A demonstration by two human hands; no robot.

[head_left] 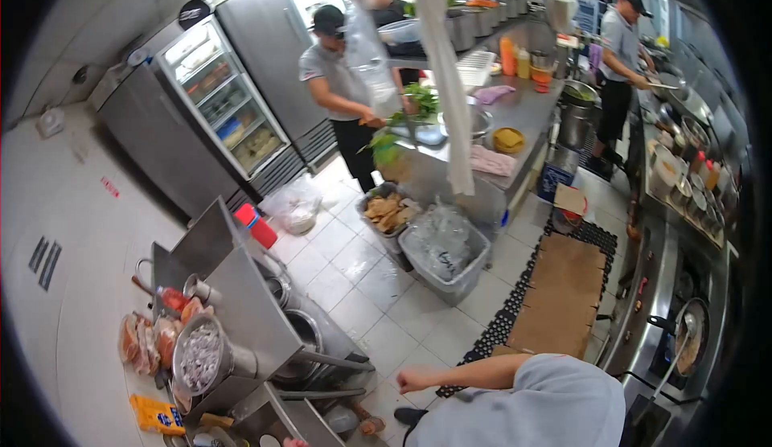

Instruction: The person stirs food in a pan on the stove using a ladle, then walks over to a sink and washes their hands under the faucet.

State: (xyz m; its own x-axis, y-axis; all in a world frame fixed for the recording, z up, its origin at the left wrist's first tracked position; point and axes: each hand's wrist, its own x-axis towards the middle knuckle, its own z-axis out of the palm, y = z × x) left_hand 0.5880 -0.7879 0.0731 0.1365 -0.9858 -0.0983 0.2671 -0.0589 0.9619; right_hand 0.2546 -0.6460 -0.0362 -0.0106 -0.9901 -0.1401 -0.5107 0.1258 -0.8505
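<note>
My right hand (414, 379) is held out over the tiled floor, its fingers curled in a loose fist with nothing visible in them. A grey sleeve (555, 375) covers that upper arm. Only a sliver of my left hand (296, 442) shows at the bottom edge, beside a steel counter, and its fingers are mostly cut off. Near that side are a metal pot of chopped purplish-white pieces (201, 357), raw meat pieces (143, 342) and a yellow packet (158, 415). A deep round pot (304, 330) sits lower, left of my right hand.
Grey bins (462, 282) with plastic and scraps stand ahead. A co-worker (342, 93) handles leafy greens (418, 103) at a prep counter; another person (621, 61) works at the stove line. Cardboard (559, 294) lies on a black mat. A pan (690, 338) holds a ladle at right.
</note>
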